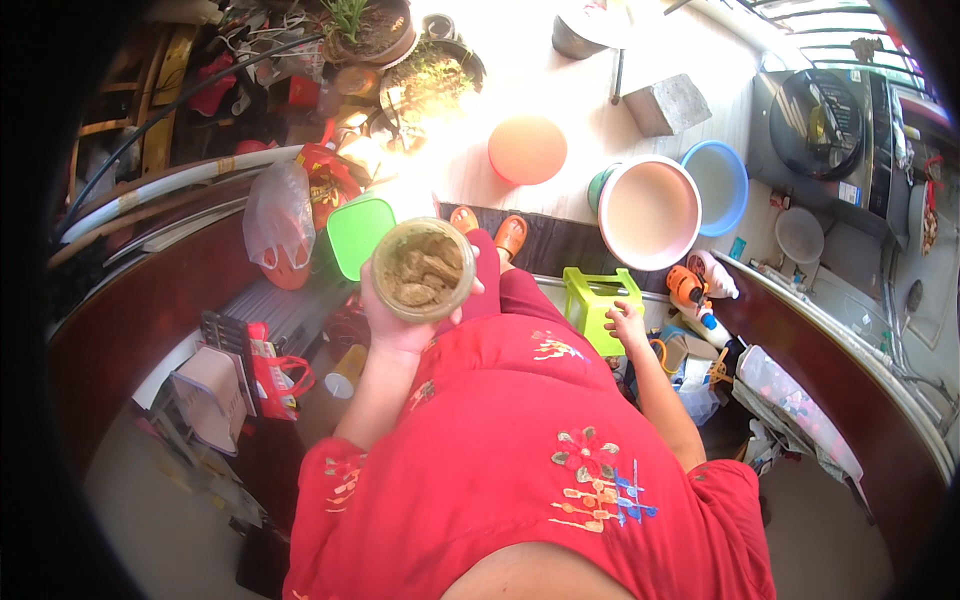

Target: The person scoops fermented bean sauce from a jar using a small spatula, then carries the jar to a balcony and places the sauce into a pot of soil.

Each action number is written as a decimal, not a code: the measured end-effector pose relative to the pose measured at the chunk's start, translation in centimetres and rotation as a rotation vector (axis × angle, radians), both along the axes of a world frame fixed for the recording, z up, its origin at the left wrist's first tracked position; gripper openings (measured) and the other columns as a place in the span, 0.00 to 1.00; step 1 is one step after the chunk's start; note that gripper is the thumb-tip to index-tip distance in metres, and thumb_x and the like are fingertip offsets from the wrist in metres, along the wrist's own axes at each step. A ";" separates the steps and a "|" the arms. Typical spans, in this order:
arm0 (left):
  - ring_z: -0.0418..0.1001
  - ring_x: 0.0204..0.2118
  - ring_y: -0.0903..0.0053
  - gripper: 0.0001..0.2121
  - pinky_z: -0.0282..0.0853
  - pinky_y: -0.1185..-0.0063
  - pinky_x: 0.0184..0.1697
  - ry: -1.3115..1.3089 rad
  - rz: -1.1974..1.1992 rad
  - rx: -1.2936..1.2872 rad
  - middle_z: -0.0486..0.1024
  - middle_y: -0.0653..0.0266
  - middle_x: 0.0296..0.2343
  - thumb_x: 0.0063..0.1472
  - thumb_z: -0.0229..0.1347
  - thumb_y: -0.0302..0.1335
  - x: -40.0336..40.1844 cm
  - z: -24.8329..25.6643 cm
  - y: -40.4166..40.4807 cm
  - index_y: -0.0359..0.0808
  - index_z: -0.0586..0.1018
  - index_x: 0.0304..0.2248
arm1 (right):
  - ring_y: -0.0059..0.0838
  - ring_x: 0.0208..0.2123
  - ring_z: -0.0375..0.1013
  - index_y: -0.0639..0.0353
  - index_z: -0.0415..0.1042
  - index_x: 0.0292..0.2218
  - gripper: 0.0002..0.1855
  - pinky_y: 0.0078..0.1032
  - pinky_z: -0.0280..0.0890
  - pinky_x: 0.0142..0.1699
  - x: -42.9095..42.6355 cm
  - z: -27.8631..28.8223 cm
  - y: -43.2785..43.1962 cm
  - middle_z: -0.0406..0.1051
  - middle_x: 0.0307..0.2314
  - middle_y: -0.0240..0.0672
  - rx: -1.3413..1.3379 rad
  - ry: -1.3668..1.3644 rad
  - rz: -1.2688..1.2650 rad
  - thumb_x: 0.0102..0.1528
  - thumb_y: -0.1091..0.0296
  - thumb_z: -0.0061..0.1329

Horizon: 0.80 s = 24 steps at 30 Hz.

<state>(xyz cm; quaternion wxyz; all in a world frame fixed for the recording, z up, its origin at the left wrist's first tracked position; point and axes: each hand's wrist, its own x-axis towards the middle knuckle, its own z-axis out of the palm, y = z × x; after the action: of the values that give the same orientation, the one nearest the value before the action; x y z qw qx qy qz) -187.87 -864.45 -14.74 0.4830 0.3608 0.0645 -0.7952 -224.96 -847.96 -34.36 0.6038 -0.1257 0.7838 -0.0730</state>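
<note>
My left hand (397, 341) grips a round, wide-mouthed jar (420, 313), apparently of clear glass or plastic, in front of my lap. Its top is uncovered, and inside lies a lumpy brown paste or solid (424, 266). My fingertips wrap its right side; much of the palm is hidden beneath. Nothing is held in my right hand (628, 328). Its fingers are spread and bent, over a lime-green plastic stool (596, 334); contact with it cannot be told. Beyond the jar, to its left, is a bright green square lid or box top (361, 236).
Ahead stand a pale basin (696, 225) of cloudy water, a blue basin (742, 199), a round orange plastic item (527, 146) and a concrete block (667, 105). A plastic bag (277, 202) hangs at left. An orange-topped spray bottle (684, 285) is at right. Potted plants (375, 37) stand far left.
</note>
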 end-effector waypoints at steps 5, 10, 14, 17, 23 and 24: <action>0.74 0.32 0.47 0.37 0.72 0.71 0.15 0.090 0.001 -0.105 0.67 0.37 0.41 0.54 0.37 0.57 2.0 -1.3 -2.8 0.31 0.64 0.51 | 0.23 0.28 0.70 0.62 0.56 0.54 0.27 0.20 0.64 0.31 0.9 0.8 0.5 0.70 0.35 0.37 -0.022 -0.006 -0.078 0.55 0.65 0.44; 0.71 0.37 0.46 0.37 0.69 0.69 0.18 0.081 -0.001 -0.153 0.65 0.39 0.45 0.57 0.36 0.58 3.2 -2.8 -7.0 0.34 0.61 0.53 | 0.24 0.29 0.71 0.62 0.56 0.54 0.28 0.21 0.66 0.32 2.7 2.4 -2.2 0.70 0.36 0.36 -0.002 -0.027 -0.221 0.54 0.65 0.44; 0.71 0.36 0.44 0.36 0.70 0.68 0.18 0.098 -0.009 -0.110 0.66 0.40 0.44 0.55 0.38 0.58 3.3 -4.3 -11.4 0.36 0.63 0.53 | 0.26 0.31 0.72 0.59 0.57 0.54 0.26 0.23 0.67 0.33 3.7 1.6 -6.7 0.71 0.36 0.36 0.006 -0.051 -0.355 0.56 0.64 0.43; 0.71 0.35 0.44 0.36 0.71 0.68 0.16 0.059 -0.045 -0.088 0.66 0.39 0.44 0.55 0.38 0.58 3.6 -5.0 -15.5 0.37 0.62 0.53 | 0.28 0.32 0.72 0.58 0.57 0.54 0.24 0.25 0.67 0.35 5.6 1.7 -13.1 0.71 0.37 0.36 -0.024 -0.039 -0.383 0.57 0.61 0.42; 0.71 0.37 0.46 0.39 0.72 0.70 0.19 -0.043 -0.197 -0.060 0.63 0.39 0.47 0.52 0.42 0.60 4.9 -4.8 -21.9 0.38 0.59 0.55 | 0.25 0.31 0.72 0.60 0.56 0.54 0.25 0.21 0.66 0.34 10.3 0.3 -24.0 0.70 0.38 0.38 -0.205 -0.223 -0.485 0.58 0.61 0.42; 0.71 0.37 0.46 0.39 0.73 0.70 0.20 -0.018 -0.205 -0.046 0.64 0.40 0.47 0.51 0.43 0.60 4.8 -4.6 -22.8 0.38 0.59 0.55 | 0.25 0.30 0.71 0.60 0.56 0.54 0.24 0.21 0.66 0.34 10.9 1.0 -26.0 0.70 0.37 0.37 -0.214 -0.260 -0.519 0.59 0.62 0.41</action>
<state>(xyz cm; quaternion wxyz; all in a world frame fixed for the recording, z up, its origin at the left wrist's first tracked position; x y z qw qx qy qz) -183.09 -887.25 -19.36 0.4077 0.3615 0.0047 -0.8385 -214.02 -873.93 -33.32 0.6435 0.0261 0.6937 -0.3223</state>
